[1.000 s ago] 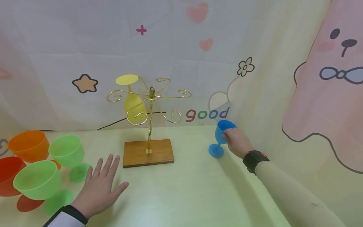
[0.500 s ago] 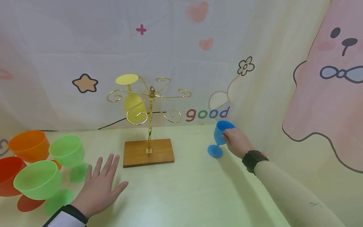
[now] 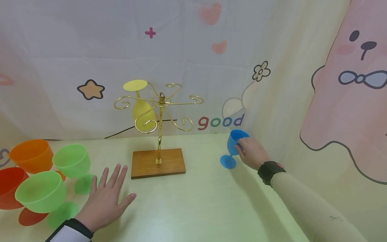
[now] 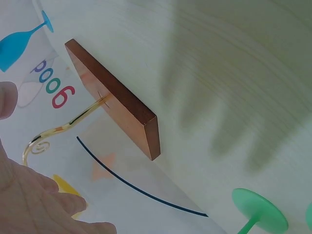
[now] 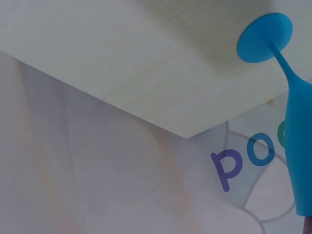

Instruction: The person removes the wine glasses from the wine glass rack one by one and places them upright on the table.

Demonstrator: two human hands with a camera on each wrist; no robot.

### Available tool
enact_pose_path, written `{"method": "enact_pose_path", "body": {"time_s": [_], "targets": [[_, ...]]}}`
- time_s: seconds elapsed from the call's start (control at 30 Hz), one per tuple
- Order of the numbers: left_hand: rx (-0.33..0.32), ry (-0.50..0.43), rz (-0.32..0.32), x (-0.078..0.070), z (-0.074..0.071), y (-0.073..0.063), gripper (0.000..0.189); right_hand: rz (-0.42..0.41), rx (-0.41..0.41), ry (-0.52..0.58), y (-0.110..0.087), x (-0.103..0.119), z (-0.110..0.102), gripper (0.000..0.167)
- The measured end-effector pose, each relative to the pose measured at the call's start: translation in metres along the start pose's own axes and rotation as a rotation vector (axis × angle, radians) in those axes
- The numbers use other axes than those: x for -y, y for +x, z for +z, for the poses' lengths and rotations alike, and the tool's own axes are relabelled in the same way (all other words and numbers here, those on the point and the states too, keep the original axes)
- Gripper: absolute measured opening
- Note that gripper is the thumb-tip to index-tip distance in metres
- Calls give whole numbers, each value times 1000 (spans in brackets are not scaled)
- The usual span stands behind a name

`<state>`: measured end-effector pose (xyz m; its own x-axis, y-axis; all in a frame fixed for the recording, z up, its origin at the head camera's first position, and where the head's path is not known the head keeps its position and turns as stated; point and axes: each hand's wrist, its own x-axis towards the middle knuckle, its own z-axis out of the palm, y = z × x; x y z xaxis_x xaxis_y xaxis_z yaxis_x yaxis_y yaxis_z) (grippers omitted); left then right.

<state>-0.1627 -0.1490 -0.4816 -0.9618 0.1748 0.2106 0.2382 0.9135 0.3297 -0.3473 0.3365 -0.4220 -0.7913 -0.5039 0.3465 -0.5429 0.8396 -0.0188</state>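
Note:
At the right of the head view, my right hand (image 3: 252, 152) pinches a blue plastic goblet (image 3: 232, 144) by its bowl near the rim. The goblet is upright, its round foot (image 5: 265, 38) at the tabletop in the right wrist view, where the hand is almost wholly out of frame. My left hand (image 3: 104, 198) has its fingers spread and straight, palm down over the table, holding nothing. It is nearest to two green goblets (image 3: 71, 161) on its left. Between the hands stands a gold wire glass rack (image 3: 160, 134) on a wooden base (image 4: 117, 97).
A yellow goblet (image 3: 142, 112) hangs upside down from a rear left arm of the rack. At the far left, an orange goblet (image 3: 31, 156) and a red goblet (image 3: 9, 188) stand beside the green ones. A printed cloth backdrop (image 3: 181, 67) rises behind the table.
My right hand and the blue goblet have shifted slightly to the left. The left hand stays spread in nearly the same place.

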Motion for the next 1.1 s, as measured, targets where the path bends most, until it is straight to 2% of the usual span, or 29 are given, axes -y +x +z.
{"method": "enact_pose_path", "body": {"time_s": [0.17,0.3,0.4,0.5,0.63,0.77,0.9,1.1], "targets": [[9,1,-2,-2,-2,-1,88,-18,-50,-9,2,3,-5,33],[20,0,-8,-4,-3,-1,88,-31,-91,-1,13,12,-14,55],[19,-8,-8,-4,-3,-1,87,-60,-136,18,25,29,-26,71],[16,-18,-8,-4,-3,-1,87,-130,-215,45,38,53,-39,80],[20,-33,-12,-4,-1,-3,87,-246,-303,98,53,86,-54,83],[17,-43,-12,-3,1,-5,87,-373,-345,161,66,116,-61,84],[20,-44,-16,-3,2,-6,87,-469,-368,184,75,140,-66,82],[27,-47,-18,-3,1,-7,87,-565,-363,186,84,163,-70,79]]}}
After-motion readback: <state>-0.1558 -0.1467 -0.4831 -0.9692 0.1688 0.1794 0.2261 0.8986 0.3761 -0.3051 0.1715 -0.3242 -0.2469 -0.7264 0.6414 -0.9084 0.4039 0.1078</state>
